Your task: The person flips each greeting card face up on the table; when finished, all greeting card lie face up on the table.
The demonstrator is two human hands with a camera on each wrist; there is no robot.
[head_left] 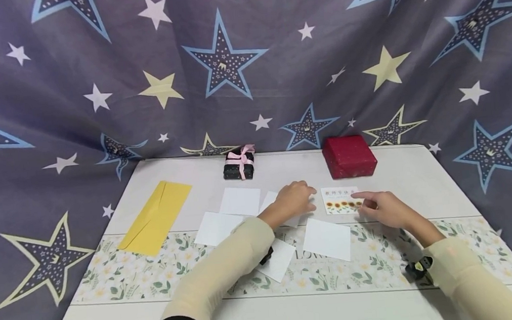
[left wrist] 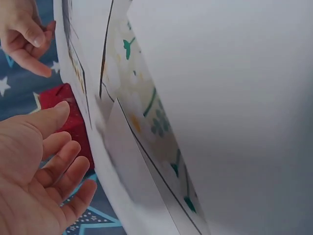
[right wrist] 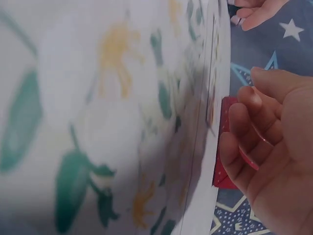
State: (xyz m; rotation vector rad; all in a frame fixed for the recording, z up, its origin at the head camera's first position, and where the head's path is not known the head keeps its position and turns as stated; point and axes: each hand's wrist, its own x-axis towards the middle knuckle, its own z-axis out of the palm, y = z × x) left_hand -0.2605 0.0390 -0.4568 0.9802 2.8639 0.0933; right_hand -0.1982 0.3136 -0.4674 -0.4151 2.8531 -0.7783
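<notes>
Only from the head view can we see the whole layout: a white table with a floral runner across it, a sunflower card, several blank white cards, a yellow envelope, a small black gift box with a pink ribbon and a red gift box, all before a star-printed cloth backdrop. The wrist views lose nearly all of this; each shows mostly blurred table edge and floral print, a sliver of the red gift box, and its own hand close up.

We take the sunflower card as our landmark. It lies flat on the table just in front of the red gift box. Our right hand is at its right edge, the forefinger stretched onto or just over the card's lower right corner; we cannot tell if it presses. The right wrist view shows these fingers loosely bent and holding nothing. Our left hand lies just left of the card, resting on a white card, its fingertips near the sunflower card's left edge. The left wrist view shows those fingers relaxed, spread and empty. The two hands are apart, the card between them. The other blank cards, the envelope and the black gift box lie left of the card.
</notes>
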